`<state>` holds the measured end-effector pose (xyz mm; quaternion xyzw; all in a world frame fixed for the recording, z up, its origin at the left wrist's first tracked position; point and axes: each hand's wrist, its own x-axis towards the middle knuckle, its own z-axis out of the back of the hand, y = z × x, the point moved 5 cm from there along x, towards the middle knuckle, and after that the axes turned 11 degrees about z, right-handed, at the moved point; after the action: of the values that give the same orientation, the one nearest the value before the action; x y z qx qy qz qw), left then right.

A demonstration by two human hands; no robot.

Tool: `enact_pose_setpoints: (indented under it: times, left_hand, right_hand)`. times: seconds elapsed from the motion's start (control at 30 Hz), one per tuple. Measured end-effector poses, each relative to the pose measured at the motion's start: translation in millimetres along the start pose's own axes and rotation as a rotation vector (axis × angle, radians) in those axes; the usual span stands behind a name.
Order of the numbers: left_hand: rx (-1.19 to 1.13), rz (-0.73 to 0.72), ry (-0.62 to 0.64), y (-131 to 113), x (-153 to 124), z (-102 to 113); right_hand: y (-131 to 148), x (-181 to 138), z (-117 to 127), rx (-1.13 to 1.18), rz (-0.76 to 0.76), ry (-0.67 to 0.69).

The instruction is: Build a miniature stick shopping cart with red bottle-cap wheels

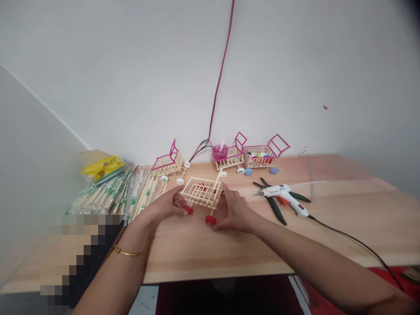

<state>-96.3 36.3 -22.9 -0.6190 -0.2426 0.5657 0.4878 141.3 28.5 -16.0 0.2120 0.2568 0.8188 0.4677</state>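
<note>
A small cart built of wooden sticks (201, 191) stands on the wooden table (229, 249) between my hands. It has red bottle-cap wheels (210, 220). My left hand (169, 204) grips the cart's left end, its fingers closed near one red wheel. My right hand (234, 212) holds the right end, with the thumb up against the frame and the fingers by the other red wheel.
A white glue gun (286, 197) with a black cord lies over dark-handled pliers (275, 208) to the right. Three stick carts with pink handles (262, 155) stand along the wall. Packs of chopsticks (121, 192) and a yellow packet (101, 168) lie left. Loose caps are scattered nearby.
</note>
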Motion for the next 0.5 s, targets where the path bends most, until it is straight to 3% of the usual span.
enact_pose_setpoints:
  times: [0.5]
  left_hand:
    - [-0.091,-0.033,0.074,9.0,10.4,-8.9]
  right_hand:
    - [-33.7,14.5,1.9,0.363,0.183,-0.073]
